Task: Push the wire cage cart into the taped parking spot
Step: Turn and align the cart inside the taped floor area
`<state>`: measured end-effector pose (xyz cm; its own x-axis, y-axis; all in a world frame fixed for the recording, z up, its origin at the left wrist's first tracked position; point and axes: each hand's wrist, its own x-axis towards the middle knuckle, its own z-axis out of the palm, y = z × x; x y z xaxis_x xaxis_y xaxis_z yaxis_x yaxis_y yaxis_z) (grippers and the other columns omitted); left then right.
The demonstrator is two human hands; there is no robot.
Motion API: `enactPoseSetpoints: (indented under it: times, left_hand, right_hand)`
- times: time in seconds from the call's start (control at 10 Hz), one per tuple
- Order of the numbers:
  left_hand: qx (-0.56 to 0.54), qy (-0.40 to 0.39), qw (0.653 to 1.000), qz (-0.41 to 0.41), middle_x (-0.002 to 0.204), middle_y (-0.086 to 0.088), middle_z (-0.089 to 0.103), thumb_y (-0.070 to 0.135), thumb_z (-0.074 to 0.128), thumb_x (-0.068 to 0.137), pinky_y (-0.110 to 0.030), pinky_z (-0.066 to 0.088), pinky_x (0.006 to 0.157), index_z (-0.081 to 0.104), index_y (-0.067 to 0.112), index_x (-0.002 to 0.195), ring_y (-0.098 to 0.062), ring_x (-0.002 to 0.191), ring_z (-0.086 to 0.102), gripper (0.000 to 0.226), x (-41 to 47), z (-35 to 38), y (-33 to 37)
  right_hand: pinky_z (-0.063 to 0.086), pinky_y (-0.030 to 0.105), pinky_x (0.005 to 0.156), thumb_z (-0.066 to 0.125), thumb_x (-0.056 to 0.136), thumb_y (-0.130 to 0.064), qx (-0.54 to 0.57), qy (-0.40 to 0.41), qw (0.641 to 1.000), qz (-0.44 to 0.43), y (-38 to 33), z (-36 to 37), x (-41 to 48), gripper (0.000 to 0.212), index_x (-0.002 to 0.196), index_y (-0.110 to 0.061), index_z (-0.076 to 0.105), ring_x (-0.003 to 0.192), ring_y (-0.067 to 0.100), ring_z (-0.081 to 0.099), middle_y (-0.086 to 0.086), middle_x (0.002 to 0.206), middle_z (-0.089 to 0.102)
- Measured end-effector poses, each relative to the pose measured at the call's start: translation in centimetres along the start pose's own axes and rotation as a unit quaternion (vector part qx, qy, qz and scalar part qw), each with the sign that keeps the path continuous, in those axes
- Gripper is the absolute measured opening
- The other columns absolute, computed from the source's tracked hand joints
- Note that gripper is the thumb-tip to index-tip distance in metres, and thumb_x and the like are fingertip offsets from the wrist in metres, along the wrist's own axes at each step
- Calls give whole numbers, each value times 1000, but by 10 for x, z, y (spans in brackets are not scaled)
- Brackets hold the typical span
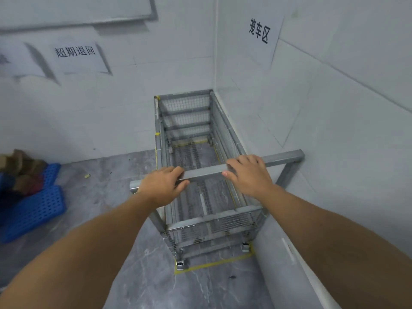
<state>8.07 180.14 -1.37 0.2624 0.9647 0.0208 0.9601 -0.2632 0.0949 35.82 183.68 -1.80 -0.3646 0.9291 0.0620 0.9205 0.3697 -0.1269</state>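
Observation:
The wire cage cart [196, 134] is a long grey metal mesh cage on castors, standing in the corner of two white walls. Its far end is against the back wall and its right side runs along the right wall. A yellow tape outline [214, 263] on the floor frames the cart's near end, and the near castors sit just inside it. My left hand [163, 186] wraps the grey handle bar [205, 171] from above, thumb under it. My right hand [247, 173] rests over the same bar further right, fingers curled on it.
Blue perforated plastic crates [33, 208] with brown cardboard on top lie on the floor at the left. Paper signs [260, 31] hang on both walls. Grey marble floor [111, 197] lies open left of the cart and towards me.

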Motion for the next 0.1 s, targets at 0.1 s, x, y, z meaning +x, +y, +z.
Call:
enactPoseSetpoints:
  times: [0.1]
  left_hand:
    - [-33,6,999,13,111,-1,59,50,43,96,-42,46,86,51,23,122,-26,105,56,39,-7,-12,-5]
  right_hand:
    - [28,46,110,34,101,-57,27,-36,999,-2,-6,-18,-3,52,140,-25,45,128,30,43,5,136,52]
